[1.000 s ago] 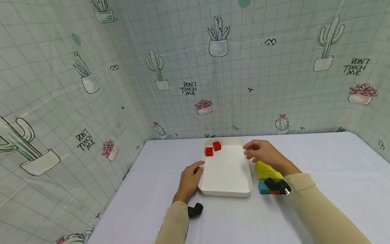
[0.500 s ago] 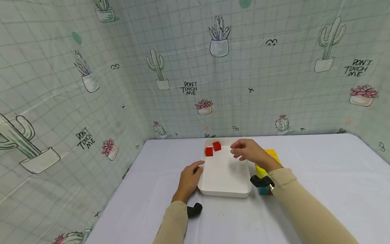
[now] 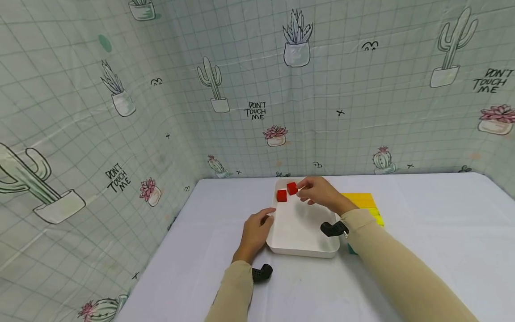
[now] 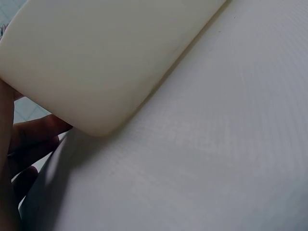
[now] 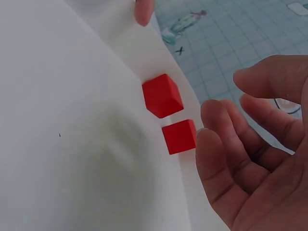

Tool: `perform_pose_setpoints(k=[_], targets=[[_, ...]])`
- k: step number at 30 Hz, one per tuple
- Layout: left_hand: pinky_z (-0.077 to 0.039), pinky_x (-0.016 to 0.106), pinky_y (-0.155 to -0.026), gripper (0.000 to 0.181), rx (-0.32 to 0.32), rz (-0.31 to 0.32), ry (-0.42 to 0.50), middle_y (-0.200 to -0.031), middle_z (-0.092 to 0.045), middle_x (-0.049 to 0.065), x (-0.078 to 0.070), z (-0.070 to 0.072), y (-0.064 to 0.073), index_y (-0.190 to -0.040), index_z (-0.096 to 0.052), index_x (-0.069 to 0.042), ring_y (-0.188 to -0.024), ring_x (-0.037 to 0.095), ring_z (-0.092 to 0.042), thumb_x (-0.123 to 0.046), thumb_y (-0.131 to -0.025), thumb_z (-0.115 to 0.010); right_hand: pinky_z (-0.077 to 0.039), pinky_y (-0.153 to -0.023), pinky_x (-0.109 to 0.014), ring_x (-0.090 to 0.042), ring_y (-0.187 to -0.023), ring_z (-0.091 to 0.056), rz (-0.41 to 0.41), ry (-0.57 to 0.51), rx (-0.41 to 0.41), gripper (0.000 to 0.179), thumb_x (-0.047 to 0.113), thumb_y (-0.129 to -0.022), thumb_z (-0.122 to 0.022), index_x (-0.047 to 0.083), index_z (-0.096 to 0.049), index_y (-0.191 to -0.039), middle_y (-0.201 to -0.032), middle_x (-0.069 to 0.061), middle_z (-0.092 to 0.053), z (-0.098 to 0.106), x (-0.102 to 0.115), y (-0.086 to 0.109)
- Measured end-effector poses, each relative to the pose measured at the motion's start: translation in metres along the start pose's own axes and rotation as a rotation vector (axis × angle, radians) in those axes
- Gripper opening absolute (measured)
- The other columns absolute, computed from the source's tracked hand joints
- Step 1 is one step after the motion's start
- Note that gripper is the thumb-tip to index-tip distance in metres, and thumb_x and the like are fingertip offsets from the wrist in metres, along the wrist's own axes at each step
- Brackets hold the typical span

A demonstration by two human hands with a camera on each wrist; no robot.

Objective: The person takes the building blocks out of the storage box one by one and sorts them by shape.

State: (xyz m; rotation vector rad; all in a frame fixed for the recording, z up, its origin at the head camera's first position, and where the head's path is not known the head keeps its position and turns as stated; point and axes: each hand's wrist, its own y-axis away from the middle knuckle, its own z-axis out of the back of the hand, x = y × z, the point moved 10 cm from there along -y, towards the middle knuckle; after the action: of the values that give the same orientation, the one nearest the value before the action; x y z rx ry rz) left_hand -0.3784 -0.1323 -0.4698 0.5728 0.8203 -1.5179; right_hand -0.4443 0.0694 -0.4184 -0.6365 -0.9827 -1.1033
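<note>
Two red cubes, a nearer one (image 3: 282,196) and a farther one (image 3: 292,188), sit in the far left corner of a white tray (image 3: 301,251). My right hand (image 3: 319,193) hovers over the tray's far part, fingertips close to the farther cube. In the right wrist view, the fingers (image 5: 214,168) are loosely bent with nothing between them, and no grip on either cube shows. My left hand (image 3: 254,235) rests against the tray's left side. Its fingers (image 4: 36,132) lie along the outer wall in the left wrist view; the thumb's contact is unclear there.
Yellow blocks (image 3: 366,203) lie right of the tray, partly behind the right forearm. A sliver of a teal block (image 3: 351,250) shows nearer me. A patterned cloth wall (image 3: 241,147) rises behind and left of the white table (image 3: 213,223).
My right hand has moved left, from the tray's right edge to beside the farther red cube. The left hand stays at the tray's side. The head view has shifted slightly.
</note>
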Motion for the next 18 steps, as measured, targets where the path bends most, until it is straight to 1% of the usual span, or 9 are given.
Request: perform_pose_setpoints(k=[5,9,11,13,15,18], targets=[[-0.050,0.046,-0.093,0.030,-0.023,-0.009,0.001,-0.108,-0.067,-0.002,-0.003,0.001,0.000,-0.129,-0.069,-0.030,-0.098,0.018,-0.057,-0.031,-0.102,-0.056,-0.058,-0.078,-0.034,-0.034,-0.098,-0.066,-0.022,0.013,0.014,0.037,0.017,-0.095,-0.065,-0.002,-0.059,-0.127,-0.114,-0.017,-0.065,-0.010,0.000,-0.014],[-0.051,0.044,-0.089,0.029,-0.028,-0.010,0.001,-0.105,-0.067,-0.004,-0.001,-0.003,0.004,-0.128,-0.069,-0.030,-0.095,0.015,-0.056,-0.029,-0.102,-0.057,-0.058,-0.077,-0.034,-0.031,-0.094,-0.067,-0.056,0.020,0.042,0.036,0.015,-0.095,-0.065,0.001,-0.060,-0.128,-0.115,-0.015,-0.064,-0.020,-0.011,-0.021],[-0.051,0.042,-0.088,0.029,-0.027,-0.011,0.004,-0.104,-0.067,-0.005,0.001,-0.005,0.005,-0.128,-0.069,-0.030,-0.094,0.014,-0.056,-0.028,-0.101,-0.058,-0.058,-0.076,-0.034,-0.029,-0.092,-0.067,-0.060,0.024,0.050,0.038,0.014,-0.096,-0.065,0.003,-0.060,-0.131,-0.117,-0.016,-0.064,-0.024,-0.016,-0.024],[-0.051,0.042,-0.088,0.029,-0.032,-0.021,0.006,-0.104,-0.067,-0.005,0.001,-0.005,0.005,-0.128,-0.069,-0.030,-0.094,0.014,-0.056,-0.028,-0.101,-0.058,-0.058,-0.075,-0.033,-0.028,-0.090,-0.066,-0.052,0.028,0.042,0.040,0.015,-0.096,-0.065,0.005,-0.059,-0.134,-0.118,-0.016,-0.063,-0.026,-0.018,-0.028],[-0.051,0.042,-0.087,0.029,-0.041,-0.032,0.002,-0.103,-0.067,-0.005,0.000,-0.003,0.003,-0.127,-0.070,-0.030,-0.093,0.014,-0.056,-0.027,-0.101,-0.058,-0.058,-0.074,-0.033,-0.027,-0.090,-0.066,-0.045,0.008,0.029,0.043,0.017,-0.096,-0.065,0.007,-0.058,-0.137,-0.119,-0.016,-0.063,-0.027,-0.019,-0.033],[-0.051,0.042,-0.087,0.028,-0.050,-0.052,-0.009,-0.103,-0.068,-0.005,-0.001,0.001,-0.001,-0.127,-0.070,-0.030,-0.093,0.014,-0.057,-0.028,-0.101,-0.058,-0.057,-0.072,-0.031,-0.026,-0.089,-0.064,-0.039,-0.014,0.014,0.045,0.019,-0.096,-0.065,0.009,-0.057,-0.140,-0.115,-0.016,-0.064,-0.028,-0.017,-0.040]])
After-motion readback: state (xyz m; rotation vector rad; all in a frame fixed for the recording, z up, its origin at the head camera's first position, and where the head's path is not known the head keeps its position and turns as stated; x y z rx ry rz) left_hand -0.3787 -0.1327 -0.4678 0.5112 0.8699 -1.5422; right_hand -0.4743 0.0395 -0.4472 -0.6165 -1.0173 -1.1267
